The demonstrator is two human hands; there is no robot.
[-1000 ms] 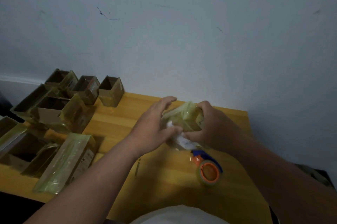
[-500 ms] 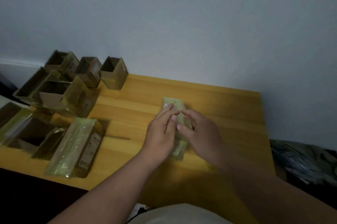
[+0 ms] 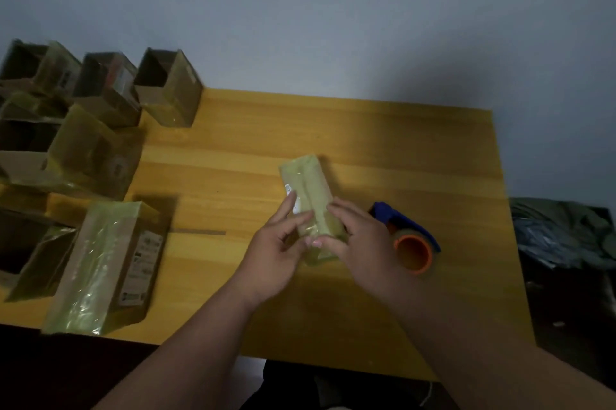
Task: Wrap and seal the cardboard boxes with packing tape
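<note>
Hands flank the taped box [image 3: 311, 189]: left hand [image 3: 276, 249] and right hand [image 3: 358, 239] press it with nearly straight fingers; tape dispenser [image 3: 411, 243] sits at 3 o'clock, bare table [image 3: 383, 149] at 12.

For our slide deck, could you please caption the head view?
Both hands, left hand and right hand, press tape flat on a small wrapped box beside the tape dispenser.
</note>
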